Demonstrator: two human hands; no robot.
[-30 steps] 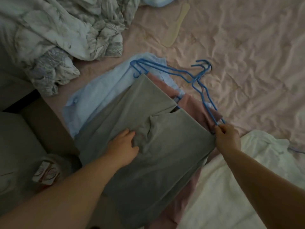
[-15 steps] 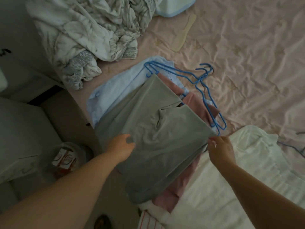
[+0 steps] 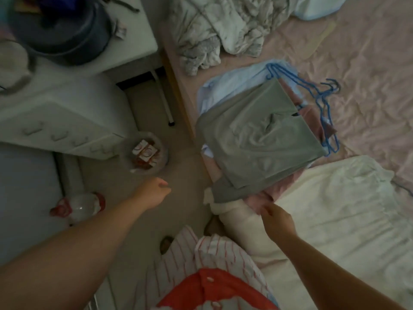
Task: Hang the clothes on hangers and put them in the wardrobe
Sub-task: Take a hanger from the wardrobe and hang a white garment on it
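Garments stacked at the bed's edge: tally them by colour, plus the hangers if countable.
Grey garment: 1
Light blue garment: 1
Pink garment: 1, though folds may hide more
Blue hangers: a bunch, too overlapped to count
Total: 3 garments

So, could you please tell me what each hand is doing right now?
Left hand: holds nothing, fingers loosely curled over the floor.
Right hand: pinches the pink garment.

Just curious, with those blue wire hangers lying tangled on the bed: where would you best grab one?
Probably by the hooks of the blue wire hangers: they stick out bare onto the pink sheet, while the grey folded garment covers the frames. Come from the far right.
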